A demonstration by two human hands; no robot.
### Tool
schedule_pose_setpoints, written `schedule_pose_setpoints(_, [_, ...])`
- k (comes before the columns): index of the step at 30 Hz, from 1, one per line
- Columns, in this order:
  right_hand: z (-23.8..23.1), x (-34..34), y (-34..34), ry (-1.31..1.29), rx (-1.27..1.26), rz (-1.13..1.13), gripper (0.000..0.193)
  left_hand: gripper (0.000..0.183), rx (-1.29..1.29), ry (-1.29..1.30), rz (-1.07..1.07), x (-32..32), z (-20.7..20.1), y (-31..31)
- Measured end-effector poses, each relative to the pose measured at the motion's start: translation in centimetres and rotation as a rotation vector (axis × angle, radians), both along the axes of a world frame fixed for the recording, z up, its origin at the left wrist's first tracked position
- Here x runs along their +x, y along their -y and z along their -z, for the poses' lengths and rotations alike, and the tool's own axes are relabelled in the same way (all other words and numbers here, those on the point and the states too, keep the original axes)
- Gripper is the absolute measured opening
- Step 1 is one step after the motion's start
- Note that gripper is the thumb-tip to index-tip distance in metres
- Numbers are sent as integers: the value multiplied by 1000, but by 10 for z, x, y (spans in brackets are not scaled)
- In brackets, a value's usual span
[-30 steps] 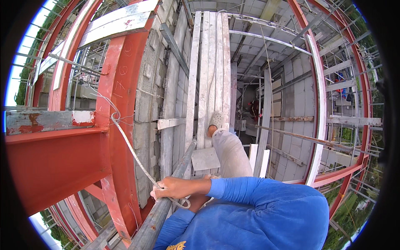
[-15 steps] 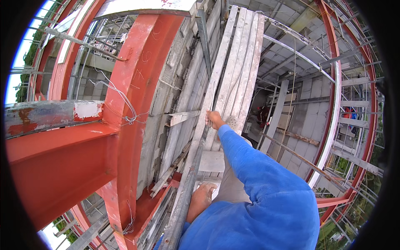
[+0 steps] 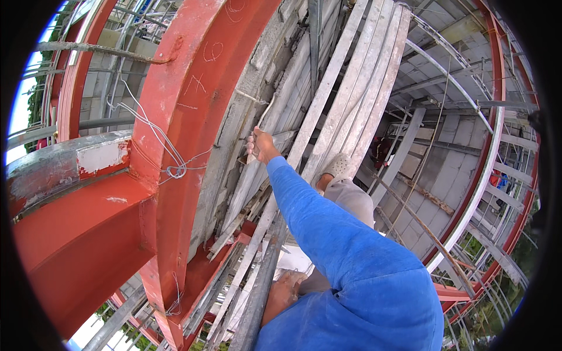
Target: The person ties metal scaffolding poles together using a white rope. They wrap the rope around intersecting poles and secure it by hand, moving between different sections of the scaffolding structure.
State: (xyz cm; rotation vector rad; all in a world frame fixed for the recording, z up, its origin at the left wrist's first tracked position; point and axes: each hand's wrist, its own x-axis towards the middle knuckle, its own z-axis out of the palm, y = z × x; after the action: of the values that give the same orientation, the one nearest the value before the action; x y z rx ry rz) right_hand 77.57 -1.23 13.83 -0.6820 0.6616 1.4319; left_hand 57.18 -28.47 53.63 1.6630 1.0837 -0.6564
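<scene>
My right arm, in a blue sleeve, reaches forward, and my right hand is closed in a fist beside a rough block wall. A thin, pale bent rod rises from the top of the fist; whether the fingers grip it is unclear. A short wooden piece lies just behind the knuckles. Low in front of my body, my left hand rests against an upright grey metal pipe. Its fingers are curled downward and largely hidden. A foot in a pale perforated clog stands on long planks.
A red steel column and beam stand close on my left, with loose wire tied round the column. A drop opens right of the planks, with lower block walls, slanting poles and a curved red-and-white steel member.
My right hand has left the plank and pipe end and moved left to the block wall. The view has shifted, uncovering more of my clog. My left hand stays low by the pipe.
</scene>
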Motion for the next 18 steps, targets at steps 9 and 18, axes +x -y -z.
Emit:
schedule_pose_setpoints(9, [-20,14,-24,-104,131,89,24,23,7,-4,14,-5,4,-1])
schedule_pose_setpoints(18, [-65,13,-36,-103,40,203,30,24,22,-1,-32,-11,2,8])
